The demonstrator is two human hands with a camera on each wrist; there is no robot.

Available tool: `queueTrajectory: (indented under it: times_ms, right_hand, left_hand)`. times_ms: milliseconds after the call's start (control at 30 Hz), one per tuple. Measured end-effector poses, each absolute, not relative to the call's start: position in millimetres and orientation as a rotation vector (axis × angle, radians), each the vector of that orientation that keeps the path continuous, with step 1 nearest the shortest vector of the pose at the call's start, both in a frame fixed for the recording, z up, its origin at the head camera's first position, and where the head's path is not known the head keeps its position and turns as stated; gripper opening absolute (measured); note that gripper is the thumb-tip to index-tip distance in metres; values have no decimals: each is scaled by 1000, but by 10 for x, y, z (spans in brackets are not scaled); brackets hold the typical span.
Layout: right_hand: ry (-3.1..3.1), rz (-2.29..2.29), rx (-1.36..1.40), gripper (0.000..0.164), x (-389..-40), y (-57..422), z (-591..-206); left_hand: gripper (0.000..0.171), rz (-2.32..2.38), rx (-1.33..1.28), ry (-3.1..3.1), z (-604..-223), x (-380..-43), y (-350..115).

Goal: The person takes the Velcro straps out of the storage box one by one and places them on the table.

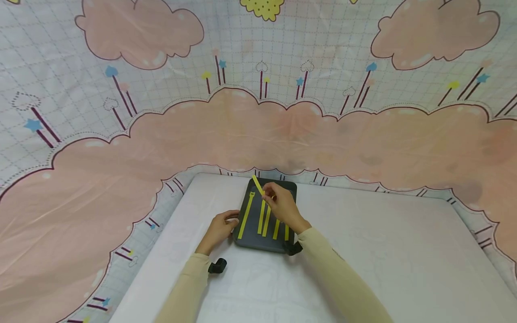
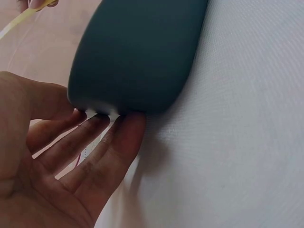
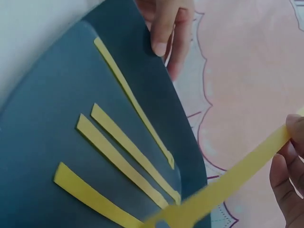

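My right hand is over a dark tray. Its thumb and fingers pinch a yellow cable strap, with a slotted head at its lower end in the right wrist view. My left hand rests at the tray's left side; in the left wrist view its extended fingers touch the tray's outer wall. Inside the tray lie several more yellow straps, one along the left and others toward the middle and right, partly hidden by my right hand.
The tray sits near the far edge of a white-covered table. Behind the table hangs a pink and white printed curtain. A black wrist device sits by the left sleeve, another by the right, overlapping the tray's near corner.
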State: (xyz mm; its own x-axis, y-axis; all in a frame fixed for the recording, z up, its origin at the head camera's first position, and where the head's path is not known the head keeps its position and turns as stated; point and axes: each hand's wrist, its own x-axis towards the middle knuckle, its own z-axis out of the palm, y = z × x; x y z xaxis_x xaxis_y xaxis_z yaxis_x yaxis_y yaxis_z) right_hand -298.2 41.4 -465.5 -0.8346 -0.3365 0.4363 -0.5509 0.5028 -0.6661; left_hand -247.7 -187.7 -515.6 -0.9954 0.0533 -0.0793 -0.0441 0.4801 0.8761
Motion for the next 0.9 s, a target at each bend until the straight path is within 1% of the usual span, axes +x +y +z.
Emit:
queueTrajectory:
  times_ms: [333, 633, 900]
  right_hand:
    - [-2418, 1576, 518, 22, -2908, 486, -4714]
    - [-2265, 1982, 306, 23, -2891, 549, -4692]
    - [-2204, 2107, 194, 21, -2856, 640, -4642]
  left_hand:
    - [39, 1595, 2, 2583, -5194, -2490, -1889]
    - [39, 1626, -16, 2558, -5186, -2491, -1889]
    - [38, 1644, -14, 2550, -5221, -2498, -1902]
